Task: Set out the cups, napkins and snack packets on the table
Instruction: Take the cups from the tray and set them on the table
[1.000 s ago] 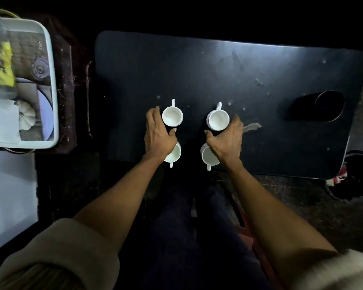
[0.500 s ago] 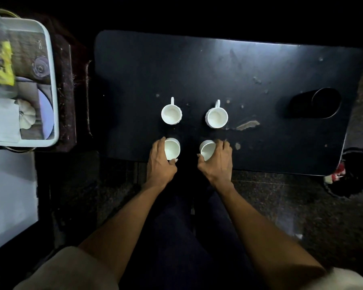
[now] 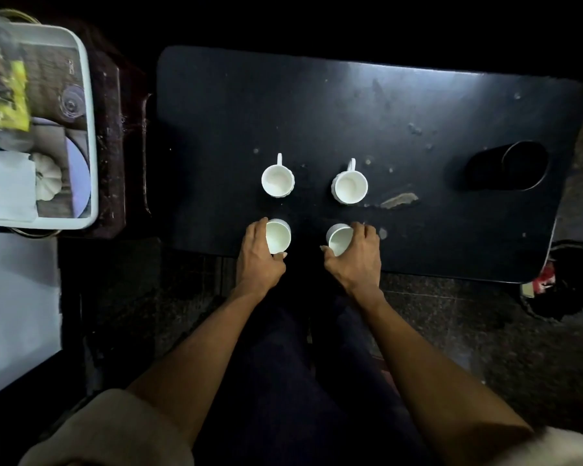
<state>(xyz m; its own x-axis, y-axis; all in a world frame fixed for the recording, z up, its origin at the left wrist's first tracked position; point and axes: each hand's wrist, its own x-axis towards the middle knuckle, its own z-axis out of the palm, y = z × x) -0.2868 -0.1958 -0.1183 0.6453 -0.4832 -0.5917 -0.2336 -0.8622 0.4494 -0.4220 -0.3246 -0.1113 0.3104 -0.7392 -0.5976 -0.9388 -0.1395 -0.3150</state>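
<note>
- The cup step is in hand: 4 white cups stand on the dark tabletop (image 3: 401,105) in a 2-by-2 block.
- The left hand (image 3: 258,255) wraps the near left cup (image 3: 278,236), its fingers curled round the outer wall and the thumb at the near rim; the right hand (image 3: 355,253) clasps the near right cup (image 3: 340,237) the same way, and that cup looks tilted.
- Just beyond the near left cup stand the far left cup (image 3: 278,180) and the far right cup (image 3: 350,187), both upright, handles pointing away, nothing touching them.
- Next, I judge, both cups need settling upright and releasing, then a reach left for the rest.
- Well left of the near left cup, off the tabletop, the white tray (image 3: 90,136) holds a napkin (image 3: 5,186) and a yellow snack packet (image 3: 5,95).
- Far right of that cup lies a dark tumbler (image 3: 509,166) on its side, well clear.
</note>
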